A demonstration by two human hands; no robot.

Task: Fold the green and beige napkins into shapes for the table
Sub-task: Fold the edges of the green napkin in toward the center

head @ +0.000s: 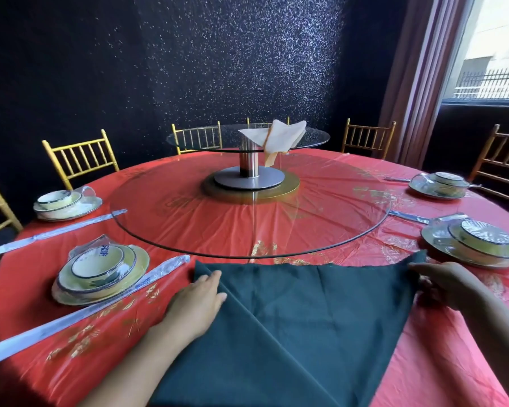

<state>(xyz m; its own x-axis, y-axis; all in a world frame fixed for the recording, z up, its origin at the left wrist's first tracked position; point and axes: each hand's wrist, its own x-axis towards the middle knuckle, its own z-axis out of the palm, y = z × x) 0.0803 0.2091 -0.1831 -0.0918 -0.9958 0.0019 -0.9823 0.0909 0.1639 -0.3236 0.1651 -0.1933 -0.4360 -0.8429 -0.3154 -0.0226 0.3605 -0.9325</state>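
So, the green napkin (300, 312) lies spread on the red tablecloth (429, 362) just on the near side of the big glass turntable (174, 230). Its far edge is close to the turntable's rim, a diagonal crease runs across it, and the near part runs out of the bottom of the shot.

Our left hand (200, 298) lies flat on the napkin's far left corner, fingers straight and together, pressing the cloth down. Our right hand (444, 284) is at the far right corner, fingers reaching over the edge. It's in shadow though, and we honestly can't tell if it's pinching the cloth or only touching it.

The beige napkin (279, 139) sits folded into a pointy shape on the small raised glass tier (321, 138) above the turntable's middle, one end drooping over the edge.

Left of the turntable there are two sets of wrapped dishes (100, 271) with wrapped chopsticks (165, 267) beside them, and two more sets right of it. Gold chairs (80, 157) stand beyond the turntable.
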